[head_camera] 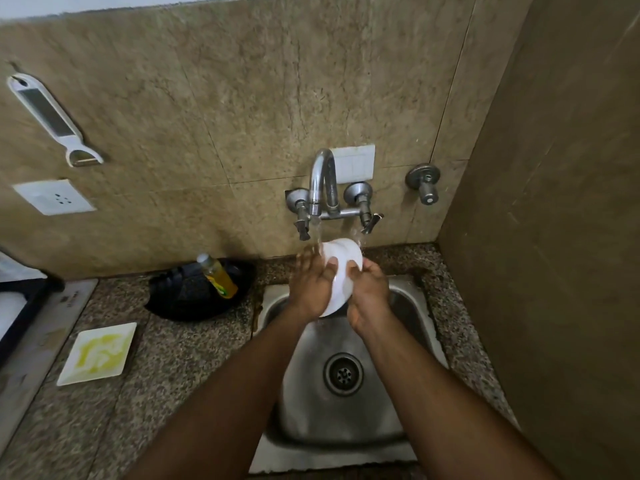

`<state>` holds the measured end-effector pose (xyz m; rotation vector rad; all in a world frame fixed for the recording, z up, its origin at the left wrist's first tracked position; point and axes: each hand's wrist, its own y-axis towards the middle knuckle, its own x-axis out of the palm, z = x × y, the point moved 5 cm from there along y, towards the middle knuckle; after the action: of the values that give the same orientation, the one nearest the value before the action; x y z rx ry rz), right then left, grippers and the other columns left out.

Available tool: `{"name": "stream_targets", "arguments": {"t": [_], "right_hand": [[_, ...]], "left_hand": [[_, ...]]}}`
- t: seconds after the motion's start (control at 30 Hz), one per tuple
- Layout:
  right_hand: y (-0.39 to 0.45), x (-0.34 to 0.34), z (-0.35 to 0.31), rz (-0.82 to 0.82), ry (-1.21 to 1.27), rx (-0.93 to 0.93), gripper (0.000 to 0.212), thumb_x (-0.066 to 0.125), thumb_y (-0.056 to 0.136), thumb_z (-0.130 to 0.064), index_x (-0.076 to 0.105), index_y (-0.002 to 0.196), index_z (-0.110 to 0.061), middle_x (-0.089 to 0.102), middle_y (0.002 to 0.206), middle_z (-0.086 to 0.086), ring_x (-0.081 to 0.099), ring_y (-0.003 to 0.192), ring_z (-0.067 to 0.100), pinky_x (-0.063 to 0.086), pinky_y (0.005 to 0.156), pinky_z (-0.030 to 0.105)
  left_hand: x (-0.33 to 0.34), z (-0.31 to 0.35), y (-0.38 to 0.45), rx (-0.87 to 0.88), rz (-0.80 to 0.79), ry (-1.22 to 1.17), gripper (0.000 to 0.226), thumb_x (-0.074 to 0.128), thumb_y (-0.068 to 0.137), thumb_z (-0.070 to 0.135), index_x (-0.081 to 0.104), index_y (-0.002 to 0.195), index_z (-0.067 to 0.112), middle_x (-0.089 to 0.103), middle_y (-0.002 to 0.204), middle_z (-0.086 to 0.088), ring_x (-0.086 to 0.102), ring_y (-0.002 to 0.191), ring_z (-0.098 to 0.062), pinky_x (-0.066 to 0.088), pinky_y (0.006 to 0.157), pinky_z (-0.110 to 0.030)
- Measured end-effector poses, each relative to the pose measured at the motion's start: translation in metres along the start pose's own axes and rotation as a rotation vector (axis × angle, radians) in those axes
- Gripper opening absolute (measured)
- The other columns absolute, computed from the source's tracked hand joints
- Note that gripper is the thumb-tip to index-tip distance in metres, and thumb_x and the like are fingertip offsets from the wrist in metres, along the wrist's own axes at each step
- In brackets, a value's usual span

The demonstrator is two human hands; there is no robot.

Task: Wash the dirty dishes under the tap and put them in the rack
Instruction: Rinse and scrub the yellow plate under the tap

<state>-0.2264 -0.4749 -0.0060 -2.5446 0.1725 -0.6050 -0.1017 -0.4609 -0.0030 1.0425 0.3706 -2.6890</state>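
Left hand: my left hand (313, 284) is raised over the back of the sink, palm turned inward, fingers spread and pressed around the left side of the white bowl (341, 271), thumb across its face.
Right hand: my right hand (367, 289) grips the bowl's right edge, thumb hooked over the rim, fingers curled behind it.
Arms: both forearms reach forward from the bottom of the view and converge at the bowl, wrists slightly bent upward.
Bowl: held on its edge between both hands, just below the tap (323, 181), above the steel sink (408, 306).
Water: a stream (318, 233) falls from the spout onto the bowl's upper rim.
Dirty plate: a square white plate (98, 353) smeared with yellow lies flat on the counter (180, 362), well left of the sink.
Soap bottle: a yellow bottle (218, 275) leans in a black dish (194, 292) near the wall.
Wall: a white peeler (52, 119) hangs above a socket (53, 197).
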Motion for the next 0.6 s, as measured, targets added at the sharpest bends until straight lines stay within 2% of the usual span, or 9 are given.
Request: {"name": "stream_targets", "arguments": {"t": [0.07,0.1,0.17,0.23,0.3,0.37,0.43,0.5,0.6], "right_hand": [[-0.01,0.006,-0.003,-0.045,-0.064,-0.072,0.025,0.064,0.096,-0.006,0.062,0.121,-0.009,0.073,0.107,0.01,0.07,0.097,0.03,0.061,0.084,0.048],[-0.015,0.008,-0.004,-0.076,-0.14,-0.128,0.025,0.065,0.095,-0.005,0.062,0.12,-0.011,0.072,0.105,0.006,0.069,0.095,0.027,0.059,0.085,0.046],[-0.022,0.012,-0.006,-0.155,-0.416,-0.304,0.027,0.067,0.093,-0.007,0.062,0.117,-0.018,0.07,0.103,0.0,0.068,0.093,0.02,0.058,0.082,0.038],[-0.028,0.014,-0.006,-0.269,-0.728,-0.519,0.032,0.068,0.091,-0.011,0.06,0.119,-0.026,0.071,0.106,-0.003,0.067,0.092,0.016,0.057,0.08,0.034],[-0.033,0.014,-0.001,-0.38,-1.013,-0.729,0.04,0.067,0.089,-0.015,0.058,0.125,-0.031,0.073,0.108,0.0,0.068,0.094,0.021,0.055,0.08,0.036],[-0.04,0.014,0.003,-0.489,-1.288,-0.917,0.048,0.066,0.086,-0.017,0.055,0.129,-0.035,0.074,0.108,0.004,0.068,0.094,0.03,0.055,0.076,0.038],[-0.048,0.012,0.005,-0.594,-1.494,-1.07,0.062,0.065,0.074,-0.011,0.057,0.13,-0.036,0.075,0.108,0.004,0.07,0.092,0.031,0.057,0.072,0.037],[-0.056,0.006,0.007,-0.63,-1.641,-1.268,0.067,0.069,0.06,-0.004,0.065,0.122,-0.03,0.076,0.097,0.004,0.071,0.082,0.031,0.057,0.068,0.034],[-0.056,-0.008,0.015,-0.654,-1.804,-1.421,0.062,0.074,0.054,-0.008,0.07,0.113,-0.027,0.076,0.093,-0.001,0.071,0.084,0.024,0.055,0.085,0.033]], "left_hand": [[-0.003,-0.01,0.013,-0.124,0.013,-0.24,0.08,0.026,0.093,0.061,0.028,0.162,0.021,0.022,0.17,-0.009,0.021,0.156,-0.028,0.019,0.127,-0.05],[-0.005,-0.014,0.016,-0.209,0.028,-0.38,0.074,0.03,0.095,0.061,0.037,0.157,0.02,0.036,0.163,-0.014,0.037,0.147,-0.032,0.032,0.121,-0.053],[-0.005,-0.021,0.009,-0.44,0.009,-0.747,0.065,0.037,0.098,0.067,0.058,0.136,0.018,0.065,0.133,-0.02,0.065,0.114,-0.036,0.054,0.097,-0.053],[-0.003,-0.02,-0.006,-0.553,-0.127,-1.047,0.072,0.036,0.098,0.073,0.065,0.125,0.013,0.074,0.11,-0.023,0.072,0.094,-0.037,0.059,0.08,-0.049],[-0.006,-0.022,-0.012,-0.546,-0.183,-1.245,0.079,0.036,0.097,0.074,0.063,0.13,0.008,0.073,0.109,-0.025,0.07,0.099,-0.04,0.057,0.08,-0.051],[-0.011,-0.03,-0.017,-0.597,-0.141,-1.333,0.078,0.035,0.098,0.072,0.062,0.127,0.005,0.07,0.112,-0.024,0.067,0.101,-0.04,0.054,0.077,-0.052],[-0.016,-0.045,-0.022,-0.636,-0.053,-1.329,0.071,0.034,0.102,0.066,0.065,0.12,0.004,0.072,0.108,-0.021,0.068,0.093,-0.037,0.055,0.07,-0.05],[-0.02,-0.056,-0.028,-0.608,-0.042,-1.317,0.06,0.038,0.106,0.055,0.064,0.122,0.003,0.076,0.099,-0.019,0.07,0.089,-0.036,0.057,0.066,-0.048],[-0.021,-0.071,-0.036,-0.557,-0.043,-1.155,0.041,0.054,0.104,0.032,0.061,0.131,0.002,0.077,0.1,-0.017,0.072,0.087,-0.035,0.062,0.058,-0.046]]}}
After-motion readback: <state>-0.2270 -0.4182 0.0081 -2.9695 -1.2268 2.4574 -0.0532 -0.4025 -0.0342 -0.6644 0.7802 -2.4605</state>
